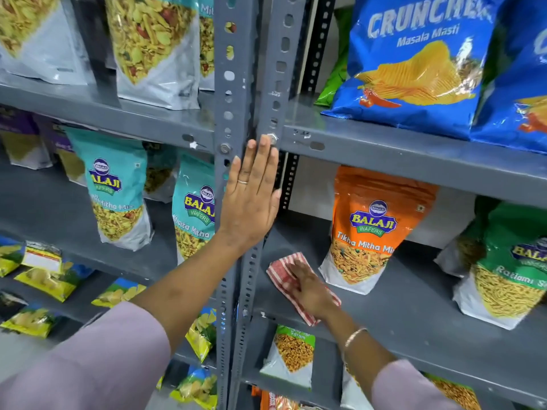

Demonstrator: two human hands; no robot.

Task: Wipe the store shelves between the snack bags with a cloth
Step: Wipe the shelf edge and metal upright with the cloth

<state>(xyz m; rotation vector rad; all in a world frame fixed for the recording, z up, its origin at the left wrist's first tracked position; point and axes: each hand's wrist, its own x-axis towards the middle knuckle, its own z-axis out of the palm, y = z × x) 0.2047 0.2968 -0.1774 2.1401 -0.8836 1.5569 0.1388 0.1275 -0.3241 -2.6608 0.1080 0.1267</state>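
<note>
A red and white striped cloth [284, 272] lies on the grey middle shelf [399, 315] of the right rack, left of an orange snack bag [370, 229]. My right hand [310, 288] presses flat on the cloth, fingers spread over it. My left hand [251, 196] rests flat and open against the grey perforated upright posts [233, 84] between the two racks, holding nothing. A green snack bag [509, 270] stands further right on the same shelf.
Blue chip bags [414, 63] sit on the shelf above. Teal snack bags [115, 184] stand on the left rack, with yellow packets [47, 279] on its lower shelves. A small white and green bag [291, 356] stands on the shelf under the cloth.
</note>
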